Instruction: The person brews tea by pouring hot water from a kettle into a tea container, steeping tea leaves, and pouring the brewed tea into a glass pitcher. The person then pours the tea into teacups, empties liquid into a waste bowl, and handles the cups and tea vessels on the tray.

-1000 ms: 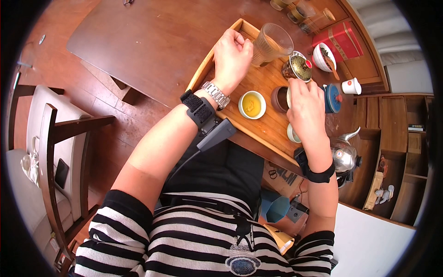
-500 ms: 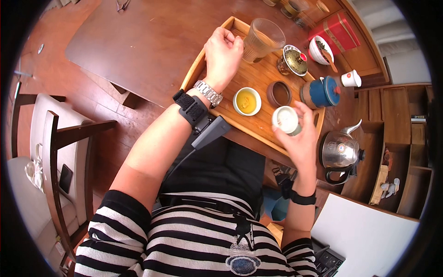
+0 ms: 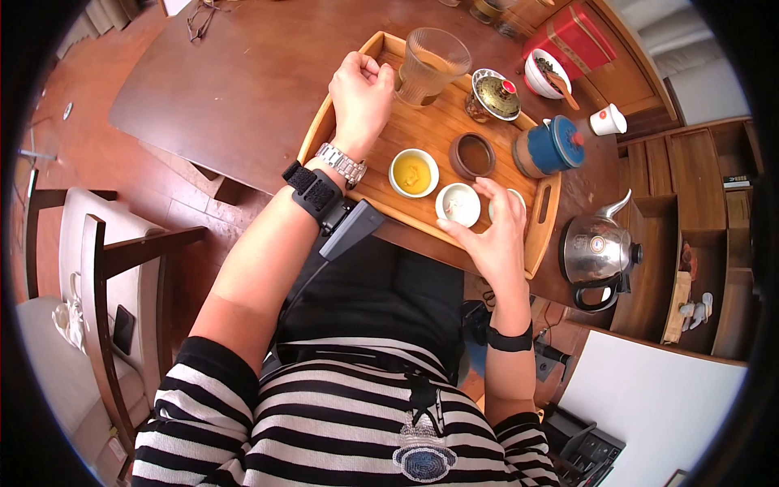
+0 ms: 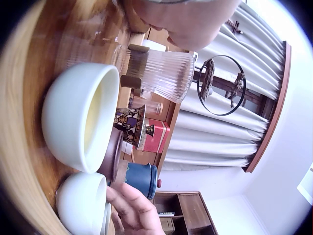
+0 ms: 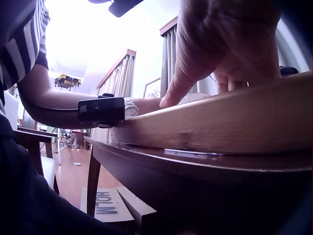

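Note:
My right hand (image 3: 497, 235) reaches around a small white cup (image 3: 457, 208) at the tray's near edge, thumb at the near side, fingers at the rim. Beside it stands a white cup of yellow tea (image 3: 412, 174). Another pale cup (image 3: 514, 204) is partly hidden behind the right fingers. My left hand (image 3: 362, 101) rests at the tray's left edge with fingers loosely curled, holding nothing visible. Next to it stands a ribbed glass pitcher (image 3: 432, 66). In the left wrist view, right fingertips (image 4: 128, 203) are right at the cup's rim.
The wooden tray (image 3: 548, 199) also bears a brown cup (image 3: 472, 156) and a lidded patterned bowl (image 3: 493, 95). A blue-lidded pot (image 3: 552, 148) stands at its right end. Beyond are a steel kettle (image 3: 599, 250), a paper cup (image 3: 608, 120), a bowl of leaves (image 3: 542, 75) and a red box (image 3: 572, 39).
My right hand has brought the small white cup down beside the tea cup, after holding it raised and tilted near the brown cup. The left hand keeps its place by the pitcher.

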The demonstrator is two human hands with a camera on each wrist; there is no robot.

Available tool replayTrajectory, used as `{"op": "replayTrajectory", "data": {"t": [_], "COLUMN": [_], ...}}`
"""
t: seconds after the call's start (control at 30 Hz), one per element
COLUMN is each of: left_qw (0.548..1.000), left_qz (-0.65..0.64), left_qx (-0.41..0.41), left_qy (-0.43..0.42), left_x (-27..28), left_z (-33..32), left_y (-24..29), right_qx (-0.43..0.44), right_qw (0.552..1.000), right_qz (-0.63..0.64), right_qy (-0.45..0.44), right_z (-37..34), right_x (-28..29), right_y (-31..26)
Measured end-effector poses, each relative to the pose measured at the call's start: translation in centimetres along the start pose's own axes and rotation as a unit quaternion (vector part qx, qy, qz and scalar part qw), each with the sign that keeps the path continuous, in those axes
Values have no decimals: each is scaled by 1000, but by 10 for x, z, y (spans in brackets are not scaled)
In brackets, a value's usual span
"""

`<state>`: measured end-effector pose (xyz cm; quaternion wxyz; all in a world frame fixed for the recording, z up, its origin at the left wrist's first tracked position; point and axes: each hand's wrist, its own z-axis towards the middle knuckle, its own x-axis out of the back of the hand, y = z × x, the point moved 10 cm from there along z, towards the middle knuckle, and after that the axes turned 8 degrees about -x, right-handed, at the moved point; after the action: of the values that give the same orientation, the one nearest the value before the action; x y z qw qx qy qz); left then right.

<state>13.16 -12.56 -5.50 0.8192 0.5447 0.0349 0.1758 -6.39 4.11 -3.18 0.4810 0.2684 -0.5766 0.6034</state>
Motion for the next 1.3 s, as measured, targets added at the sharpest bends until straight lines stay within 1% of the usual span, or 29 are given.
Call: {"op": "replayTrajectory", "data": {"t": [0.07,0.13,0.17,0.23,0.27,0.4,0.47,0.5,0.57,0.63,0.7,0.73,0.8,0.9,0.93,0.97,1.03,1.07,1.1,1.13,1.17,1.2,1.23,1.27,1.3], "left_qw": [1000,1000,1000,1000,1000,1000,1000,1000,1000,1000,1000,1000,1000,1000,1000,1000,1000,1000,1000,1000,1000,1000,999,999,1000], "left_qz": [1,-3,-4,2,2,-8,-11,-8,-7,-9,-9,-6,-9,-18,-27,-27,-10,-9,-12,-16,-16,-24,-31,-31,-25], "left_qx": [-2,2,2,0,0,4,4,3,1,4,2,1,4,10,12,12,2,4,3,1,2,5,8,8,3], "left_qy": [0,0,-1,2,3,1,0,0,-1,1,1,2,6,6,2,2,1,1,2,2,3,4,6,6,7], "left_x": [0,0,-1,0,0,-1,-1,-1,-1,0,0,0,0,1,1,1,1,1,1,1,1,0,0,0,1], "left_z": [0,0,0,0,0,0,0,0,0,0,1,1,1,0,0,0,1,1,1,1,1,0,0,0,0], "left_y": [0,0,-1,-1,-1,-2,-2,-1,-1,-2,-3,-3,-3,0,0,0,1,1,2,2,1,-1,-2,-2,-1], "right_qx": [-6,-26,-26,-44,-12,-32,-61,-63,-80,-85,-109,-107,-121,-125,-104,-104,-108,-68,-71,-45,-19,-19,-63,-105,-139], "right_qw": [1000,999,999,999,1000,999,996,997,994,982,972,972,974,979,977,977,966,959,955,951,937,937,925,900,881], "right_qz": [16,15,14,-3,-1,-4,29,29,47,32,-42,-42,-110,-81,-90,-90,-35,17,68,166,263,263,342,418,450], "right_qy": [3,33,34,9,8,-8,-61,-39,63,163,203,205,156,141,164,163,232,276,280,257,231,230,151,71,38], "right_z": [3,6,6,4,2,-7,-6,-1,22,50,75,86,105,110,109,108,98,91,84,81,78,69,65,61,55], "right_x": [6,16,16,10,10,17,18,28,65,98,114,116,104,94,95,94,107,114,116,113,111,113,100,83,72], "right_y": [9,25,31,46,42,39,39,46,49,63,70,76,90,93,88,86,83,78,78,80,78,75,71,65,64]}}
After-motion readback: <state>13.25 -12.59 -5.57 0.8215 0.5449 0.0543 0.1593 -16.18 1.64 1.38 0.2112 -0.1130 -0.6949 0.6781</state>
